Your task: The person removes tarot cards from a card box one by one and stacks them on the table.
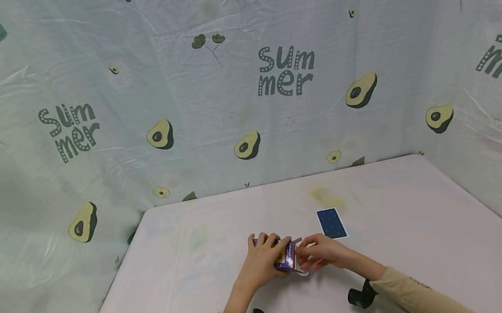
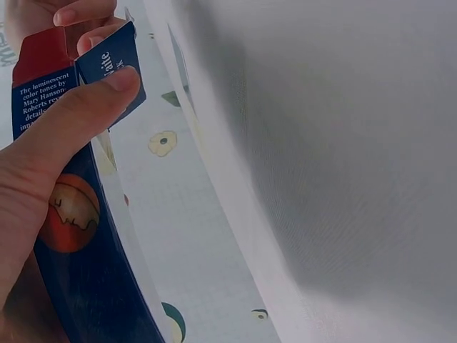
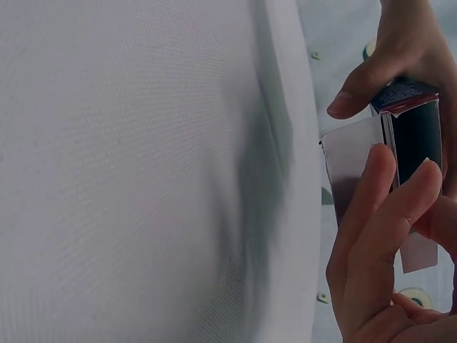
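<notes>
Well, the small box (image 1: 287, 259) is just below the middle of the head view, gripped by the left hand (image 1: 263, 263), its thumb pressed along one side. The right hand (image 1: 323, 249) bends its fingers loosely at the open end; whether they pinch anything, I can't tell. A hard tug could tear the pale flap (image 3: 353, 161); a slack grip could spill any contents. Fingers partly hide the opening, and the blue card's (image 1: 331, 223) marks are too small to make out.
</notes>
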`<state>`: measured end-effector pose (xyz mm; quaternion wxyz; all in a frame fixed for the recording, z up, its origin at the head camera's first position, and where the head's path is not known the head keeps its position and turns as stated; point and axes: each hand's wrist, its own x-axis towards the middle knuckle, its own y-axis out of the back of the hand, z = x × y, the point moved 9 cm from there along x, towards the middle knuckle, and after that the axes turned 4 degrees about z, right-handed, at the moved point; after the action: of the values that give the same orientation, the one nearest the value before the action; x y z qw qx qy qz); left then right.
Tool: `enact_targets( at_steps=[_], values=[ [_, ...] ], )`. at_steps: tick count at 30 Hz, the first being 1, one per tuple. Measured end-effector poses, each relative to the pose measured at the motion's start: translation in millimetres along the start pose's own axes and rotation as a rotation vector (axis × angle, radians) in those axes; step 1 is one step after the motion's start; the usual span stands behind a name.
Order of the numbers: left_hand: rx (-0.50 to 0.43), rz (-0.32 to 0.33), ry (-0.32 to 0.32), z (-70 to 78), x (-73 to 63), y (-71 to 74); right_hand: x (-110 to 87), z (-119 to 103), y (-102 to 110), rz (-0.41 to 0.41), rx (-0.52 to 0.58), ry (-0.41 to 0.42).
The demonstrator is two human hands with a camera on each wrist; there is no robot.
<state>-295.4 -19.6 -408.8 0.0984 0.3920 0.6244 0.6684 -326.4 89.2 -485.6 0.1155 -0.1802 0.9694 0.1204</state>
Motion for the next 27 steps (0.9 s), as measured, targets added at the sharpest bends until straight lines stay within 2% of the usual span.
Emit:
enact_targets(
  at_steps=[12,27],
  values=[
    [0.021,0.030,-0.012,1.0,0.7,4.4,0.0,-2.0,-3.2,0.009,0.004,0.002],
    [0.009,0.032,-0.016,0.7,-2.0,6.0,1.4,0.3,-5.4,0.052,-0.023,-0.012]
  ],
)
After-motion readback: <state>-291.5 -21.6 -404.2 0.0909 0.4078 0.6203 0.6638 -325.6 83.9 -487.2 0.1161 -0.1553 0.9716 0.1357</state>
